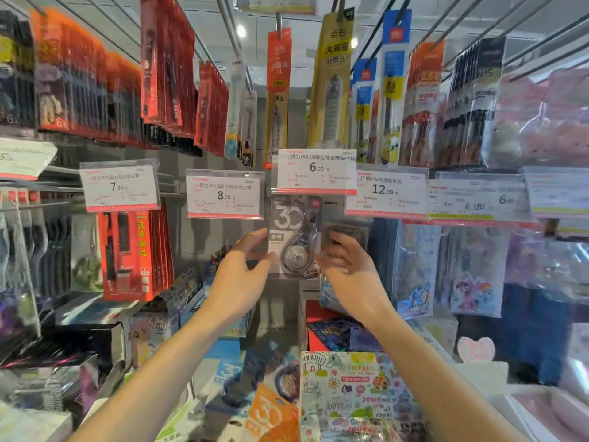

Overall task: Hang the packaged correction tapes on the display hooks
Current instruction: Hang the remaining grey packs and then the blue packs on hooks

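Two hands in view: left hand and right hand. One grey packaged correction tape is held up between them. Five price tags face the camera with legible figures: 7.90 tag, 8.00 tag, 6.00 tag, 12.90 tag, and a blurred tag showing 6. Hanging red packs sit in overlapped rows; count not determinable.
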Demonstrator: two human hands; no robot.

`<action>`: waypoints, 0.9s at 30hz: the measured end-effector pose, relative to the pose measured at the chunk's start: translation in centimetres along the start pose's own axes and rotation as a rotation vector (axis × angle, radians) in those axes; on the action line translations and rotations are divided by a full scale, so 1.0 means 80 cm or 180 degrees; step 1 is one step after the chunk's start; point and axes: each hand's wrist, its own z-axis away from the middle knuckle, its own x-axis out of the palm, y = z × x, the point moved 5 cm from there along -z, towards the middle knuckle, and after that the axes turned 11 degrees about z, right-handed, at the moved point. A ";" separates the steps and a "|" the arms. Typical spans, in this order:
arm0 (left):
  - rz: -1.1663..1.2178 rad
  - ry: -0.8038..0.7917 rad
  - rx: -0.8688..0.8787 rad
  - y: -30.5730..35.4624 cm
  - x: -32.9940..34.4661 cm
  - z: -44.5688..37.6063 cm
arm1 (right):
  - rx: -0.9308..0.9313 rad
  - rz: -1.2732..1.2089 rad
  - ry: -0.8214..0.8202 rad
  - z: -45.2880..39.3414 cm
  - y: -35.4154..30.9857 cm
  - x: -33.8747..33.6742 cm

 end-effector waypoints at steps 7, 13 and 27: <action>0.0632 0.0307 -0.0062 0.015 -0.024 0.062 | 0.0107 -0.0200 0.0080 0.055 -0.016 -0.051; 0.1017 0.0378 -0.0095 0.031 -0.033 0.127 | 0.0304 -0.0708 0.0052 0.130 -0.008 -0.077; 0.1206 0.0515 -0.0440 -0.003 -0.065 0.233 | 0.0767 -0.0683 -0.0066 0.242 0.001 -0.042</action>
